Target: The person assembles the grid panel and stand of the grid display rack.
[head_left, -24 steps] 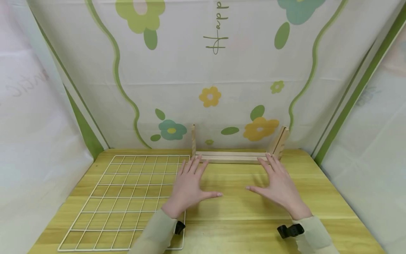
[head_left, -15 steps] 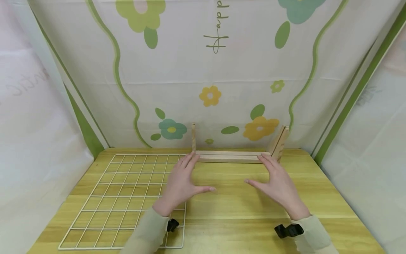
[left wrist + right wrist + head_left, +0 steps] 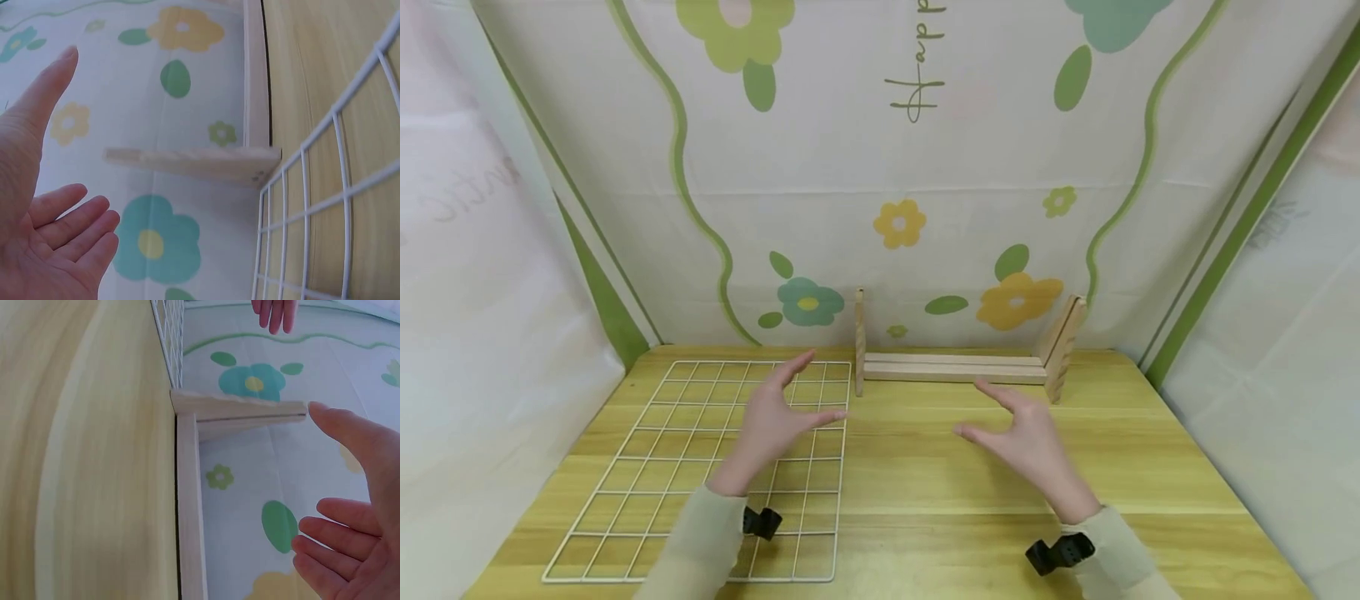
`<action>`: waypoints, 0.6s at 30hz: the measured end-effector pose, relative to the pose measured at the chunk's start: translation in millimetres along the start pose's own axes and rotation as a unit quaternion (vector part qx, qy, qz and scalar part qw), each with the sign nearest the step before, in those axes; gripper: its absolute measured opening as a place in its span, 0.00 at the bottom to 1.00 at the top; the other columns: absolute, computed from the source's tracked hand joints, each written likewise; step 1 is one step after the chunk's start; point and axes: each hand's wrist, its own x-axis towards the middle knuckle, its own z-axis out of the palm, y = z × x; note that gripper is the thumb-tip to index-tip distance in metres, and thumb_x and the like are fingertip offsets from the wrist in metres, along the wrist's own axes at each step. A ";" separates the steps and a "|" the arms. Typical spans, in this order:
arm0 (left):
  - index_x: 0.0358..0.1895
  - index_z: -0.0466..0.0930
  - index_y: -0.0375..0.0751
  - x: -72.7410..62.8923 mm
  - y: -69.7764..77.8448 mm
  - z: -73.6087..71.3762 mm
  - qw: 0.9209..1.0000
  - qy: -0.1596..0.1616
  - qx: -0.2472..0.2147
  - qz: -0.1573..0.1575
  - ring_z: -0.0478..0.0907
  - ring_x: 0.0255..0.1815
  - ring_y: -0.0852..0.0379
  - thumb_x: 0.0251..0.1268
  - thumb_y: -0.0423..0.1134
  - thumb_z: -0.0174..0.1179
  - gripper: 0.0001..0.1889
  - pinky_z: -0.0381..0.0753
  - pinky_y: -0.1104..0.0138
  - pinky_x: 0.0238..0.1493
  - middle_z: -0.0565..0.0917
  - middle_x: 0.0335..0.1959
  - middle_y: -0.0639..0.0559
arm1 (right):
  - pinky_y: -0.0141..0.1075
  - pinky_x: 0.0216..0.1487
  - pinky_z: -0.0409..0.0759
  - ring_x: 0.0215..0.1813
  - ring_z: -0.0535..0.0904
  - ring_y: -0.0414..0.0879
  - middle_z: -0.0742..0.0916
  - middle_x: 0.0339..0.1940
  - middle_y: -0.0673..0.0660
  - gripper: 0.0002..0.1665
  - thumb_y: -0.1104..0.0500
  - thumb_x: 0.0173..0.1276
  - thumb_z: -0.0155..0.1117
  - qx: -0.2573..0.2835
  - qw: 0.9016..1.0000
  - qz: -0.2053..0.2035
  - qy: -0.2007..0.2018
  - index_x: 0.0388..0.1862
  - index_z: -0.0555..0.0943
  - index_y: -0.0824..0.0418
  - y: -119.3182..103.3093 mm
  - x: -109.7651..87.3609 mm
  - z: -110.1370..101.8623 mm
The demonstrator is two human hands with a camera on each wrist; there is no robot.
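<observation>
My left hand (image 3: 770,427) is held over the white wire grid panel (image 3: 658,457), thumb spread away from the fingers, holding nothing. My right hand (image 3: 1026,433) hovers over the table in front of a wooden frame (image 3: 955,369), its thumb and fingers also apart with nothing between them. The frame has a long grooved base bar and an upright board at each end; the right-hand upright (image 3: 1064,350) has a groove too. In the left wrist view the left upright (image 3: 200,164) stands beyond the fingers. The right wrist view shows the base bar (image 3: 189,512) beside the right hand.
A wood-grain table (image 3: 925,500) carries everything. Behind the frame rises a white curtain (image 3: 985,150) with flower prints, and more curtain closes off the left and right sides. Each wrist wears a small black camera, one on the left (image 3: 762,523), one on the right (image 3: 1060,552).
Both hands have drawn back from the wooden frame towards the person. The left has moved left over the grid panel; the right has moved slightly left. The frame and panel look unmoved.
</observation>
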 end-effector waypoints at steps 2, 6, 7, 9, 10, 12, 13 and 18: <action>0.76 0.67 0.44 -1.3 -5.7 -9.1 1.000 -0.001 -0.007 -0.017 0.65 0.73 0.39 0.43 0.54 0.84 0.54 0.65 0.39 0.70 0.70 0.73 0.44 | 0.59 0.61 0.78 0.64 0.78 0.61 0.83 0.63 0.62 0.47 0.40 0.53 0.83 0.018 1.000 0.002 -0.010 0.67 0.79 0.61 -2.8 -0.3 6.7; 0.76 0.66 0.42 -6.1 -20.9 -28.6 0.999 -0.003 -0.024 -0.049 0.63 0.74 0.38 0.46 0.52 0.83 0.52 0.65 0.42 0.71 0.69 0.74 0.44 | 0.55 0.60 0.79 0.64 0.79 0.60 0.83 0.63 0.60 0.48 0.39 0.51 0.83 0.038 0.999 0.007 -0.032 0.67 0.80 0.60 -9.7 -2.1 21.5; 0.76 0.65 0.42 -7.3 -26.1 -33.5 0.998 -0.002 -0.027 -0.057 0.62 0.74 0.38 0.47 0.52 0.82 0.52 0.64 0.43 0.72 0.69 0.74 0.43 | 0.54 0.60 0.80 0.64 0.79 0.59 0.83 0.63 0.60 0.48 0.38 0.51 0.83 0.046 0.998 0.009 -0.039 0.67 0.80 0.60 -11.8 -2.8 25.5; 0.76 0.64 0.39 -9.9 -38.8 -43.7 0.997 0.001 -0.033 -0.070 0.62 0.74 0.36 0.48 0.53 0.81 0.52 0.64 0.43 0.72 0.68 0.74 0.41 | 0.53 0.60 0.80 0.63 0.79 0.58 0.83 0.63 0.60 0.49 0.37 0.50 0.83 0.056 0.997 0.020 -0.052 0.67 0.80 0.58 -16.5 -4.5 33.5; 0.76 0.64 0.39 -11.4 -45.3 -49.2 0.996 0.003 -0.034 -0.077 0.62 0.74 0.36 0.49 0.54 0.81 0.53 0.64 0.44 0.72 0.68 0.74 0.41 | 0.53 0.60 0.80 0.63 0.80 0.58 0.83 0.63 0.59 0.49 0.37 0.50 0.83 0.066 0.996 0.026 -0.061 0.67 0.80 0.58 -19.0 -5.1 37.5; 0.77 0.62 0.38 -14.6 -58.2 -60.8 0.996 0.009 -0.027 -0.090 0.62 0.74 0.34 0.51 0.55 0.80 0.53 0.64 0.43 0.72 0.68 0.74 0.39 | 0.51 0.61 0.79 0.63 0.80 0.57 0.83 0.63 0.57 0.49 0.36 0.49 0.83 0.082 0.993 0.040 -0.079 0.67 0.80 0.57 -23.9 -6.5 45.5; 0.77 0.62 0.37 -16.1 -64.1 -66.6 0.995 0.011 -0.023 -0.096 0.62 0.74 0.33 0.51 0.56 0.79 0.53 0.64 0.42 0.72 0.67 0.74 0.38 | 0.51 0.62 0.79 0.64 0.79 0.57 0.83 0.64 0.56 0.49 0.36 0.50 0.83 0.093 0.990 0.047 -0.090 0.68 0.80 0.56 -26.1 -7.2 49.9; 0.78 0.59 0.35 -26.0 -87.0 -97.9 0.993 0.023 0.004 -0.116 0.61 0.73 0.28 0.57 0.55 0.76 0.52 0.64 0.38 0.69 0.65 0.74 0.33 | 0.48 0.65 0.77 0.65 0.79 0.56 0.81 0.66 0.55 0.49 0.37 0.53 0.81 0.152 0.975 0.068 -0.146 0.69 0.78 0.58 -35.5 -10.1 70.2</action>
